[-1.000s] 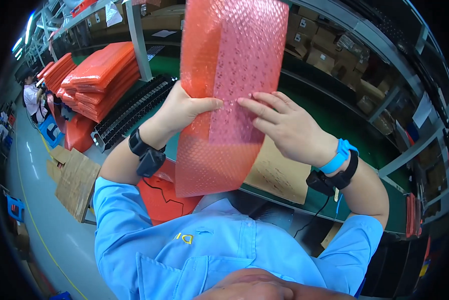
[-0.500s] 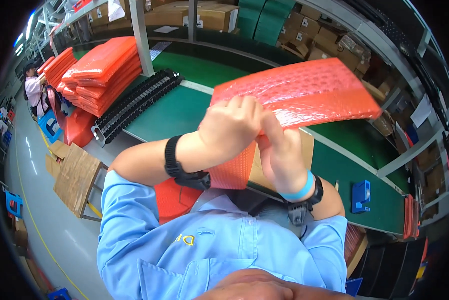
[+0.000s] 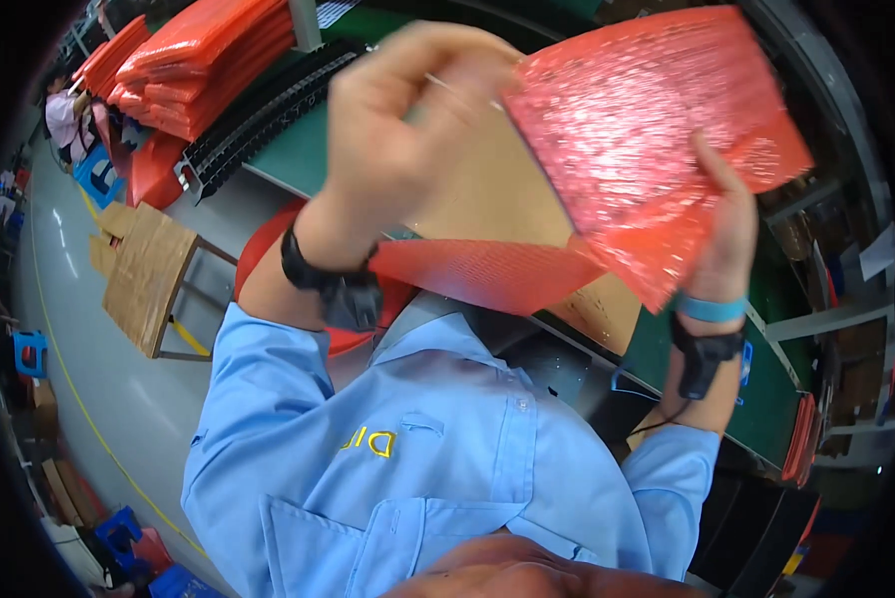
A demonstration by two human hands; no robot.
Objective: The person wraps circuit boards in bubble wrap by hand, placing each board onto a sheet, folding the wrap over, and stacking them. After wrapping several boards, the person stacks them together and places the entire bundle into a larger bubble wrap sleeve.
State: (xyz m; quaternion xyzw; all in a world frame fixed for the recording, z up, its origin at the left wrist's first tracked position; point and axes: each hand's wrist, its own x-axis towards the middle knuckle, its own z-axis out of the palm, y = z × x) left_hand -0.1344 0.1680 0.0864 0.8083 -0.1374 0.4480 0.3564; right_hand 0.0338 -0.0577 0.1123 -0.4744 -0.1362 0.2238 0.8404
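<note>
A flat packet of red bubble wrap (image 3: 637,110) is held up, tilted, over the workbench. My right hand (image 3: 731,224) grips its lower right part, thumb on the face towards me. My left hand (image 3: 392,125), blurred, is curled beside the packet's upper left corner. A thin pale strip crosses its fingers; what it is I cannot make out. Below the packet, a band of red bubble wrap (image 3: 482,274) runs left behind my left wrist. Brown cardboard (image 3: 492,179) lies on the green bench top under both hands.
Red bubble-wrapped packets (image 3: 203,60) are stacked at the far left, beside a black roller strip (image 3: 253,120). A wooden stool (image 3: 153,279) stands on the floor to the left. Another person (image 3: 63,120) is at the far left. Metal frame posts bound the right side.
My hands, close together before, have moved apart: the left up and left, the right out to the right. The packet has turned, and more of the cardboard and the bubble wrap band shows.
</note>
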